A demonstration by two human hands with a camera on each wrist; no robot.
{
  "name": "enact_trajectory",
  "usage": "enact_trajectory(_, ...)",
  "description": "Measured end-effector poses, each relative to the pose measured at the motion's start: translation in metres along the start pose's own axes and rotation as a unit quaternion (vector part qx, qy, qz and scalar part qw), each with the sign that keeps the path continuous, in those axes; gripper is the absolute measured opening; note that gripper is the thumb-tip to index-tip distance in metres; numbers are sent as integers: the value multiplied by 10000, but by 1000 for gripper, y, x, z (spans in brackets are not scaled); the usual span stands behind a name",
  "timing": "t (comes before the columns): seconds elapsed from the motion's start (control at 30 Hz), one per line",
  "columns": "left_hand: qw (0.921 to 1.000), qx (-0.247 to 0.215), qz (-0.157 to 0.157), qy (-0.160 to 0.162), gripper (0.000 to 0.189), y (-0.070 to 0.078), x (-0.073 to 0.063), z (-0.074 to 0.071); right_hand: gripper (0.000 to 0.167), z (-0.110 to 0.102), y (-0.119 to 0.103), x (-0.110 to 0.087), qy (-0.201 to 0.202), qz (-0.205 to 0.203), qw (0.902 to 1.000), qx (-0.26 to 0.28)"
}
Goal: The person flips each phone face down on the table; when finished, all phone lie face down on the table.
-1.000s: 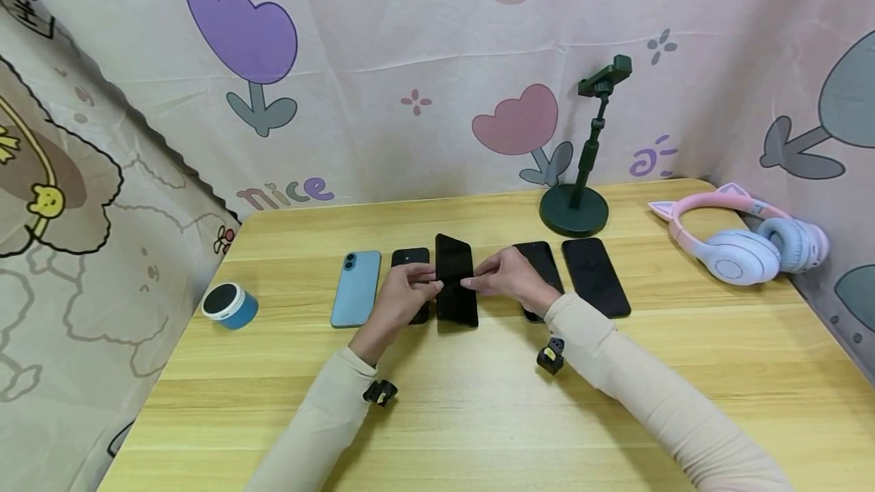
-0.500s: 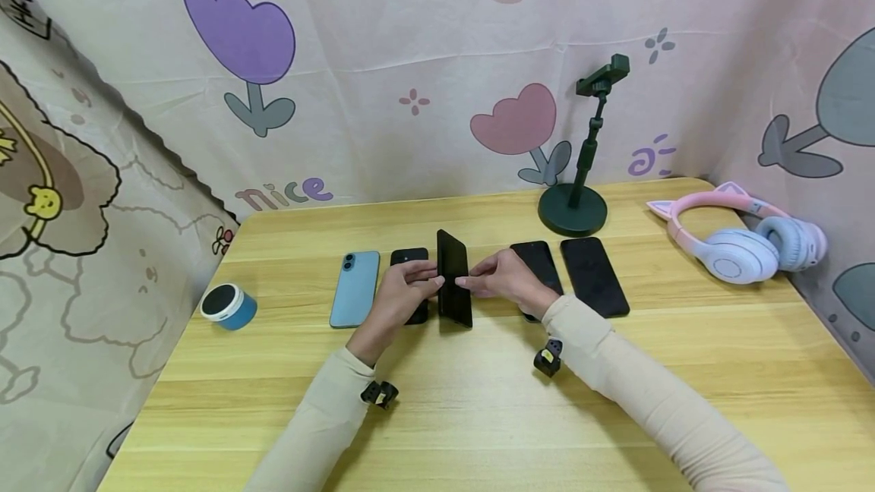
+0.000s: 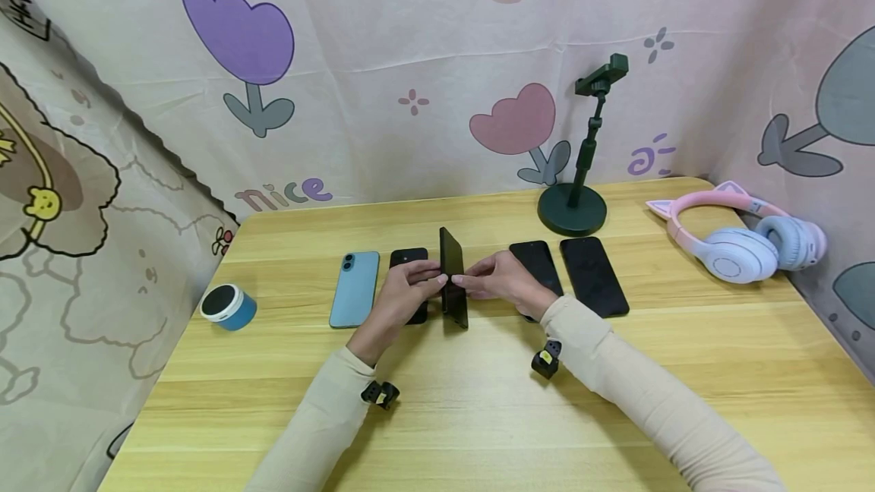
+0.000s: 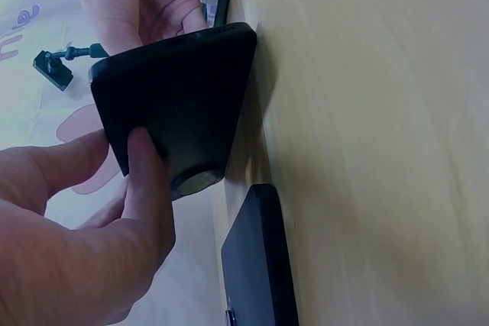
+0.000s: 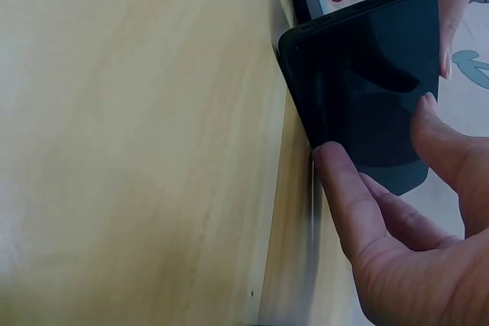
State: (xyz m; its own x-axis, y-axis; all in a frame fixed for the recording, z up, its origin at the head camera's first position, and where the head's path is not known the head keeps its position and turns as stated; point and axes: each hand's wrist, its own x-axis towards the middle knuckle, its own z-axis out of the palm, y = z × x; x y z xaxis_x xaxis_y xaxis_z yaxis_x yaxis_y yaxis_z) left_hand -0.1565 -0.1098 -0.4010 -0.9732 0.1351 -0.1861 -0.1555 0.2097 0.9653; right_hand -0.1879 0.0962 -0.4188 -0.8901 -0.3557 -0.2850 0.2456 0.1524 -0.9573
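Note:
A black smartphone [image 3: 454,302] stands steeply on its long edge near the middle of the table, held between both hands. My left hand [image 3: 399,298] pinches its upper edge, thumb on the back beside the round camera ring [image 4: 196,181] in the left wrist view. My right hand [image 3: 509,279] grips it from the other side; in the right wrist view the thumb [image 5: 439,131] lies on the dark glossy screen and a fingertip meets the lower edge. Partly behind my left hand lies another black phone [image 3: 410,255]. A light blue phone [image 3: 354,294] is left of that.
Two more black phones [image 3: 595,275] lie to the right, one partly covered by my right hand. A dark green phone stand [image 3: 573,211] rises at the back. Pink and white cat-ear headphones [image 3: 738,257] sit far right, a blue-and-white round container [image 3: 232,308] far left.
The held phone has turned from leaning with its screen showing to nearly upright, now seen almost edge-on. My right hand has shifted slightly left with it; the other phones stay put.

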Motion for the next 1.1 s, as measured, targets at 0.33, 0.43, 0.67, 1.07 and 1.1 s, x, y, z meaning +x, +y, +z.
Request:
enact_trajectory(0.33,9996,-201,52,-210,38,-3,3,0,34,1,-2,-1,3,137,9999,53)
enact_trajectory(0.43,9994,-241,15,-252,37,-4,3,0,36,1,-2,-1,-50,169,9998,92)
enact_trajectory(0.67,9990,-222,42,-387,36,-5,3,2,45,-1,-2,1,-180,216,9994,196)
enact_trajectory(1.07,9984,178,94,-537,37,-10,1,5,49,-1,-5,-1,-339,253,9981,455)
enact_trajectory(1.1,9983,181,98,-550,36,-11,1,5,48,-1,-5,-1,-360,252,9978,493)
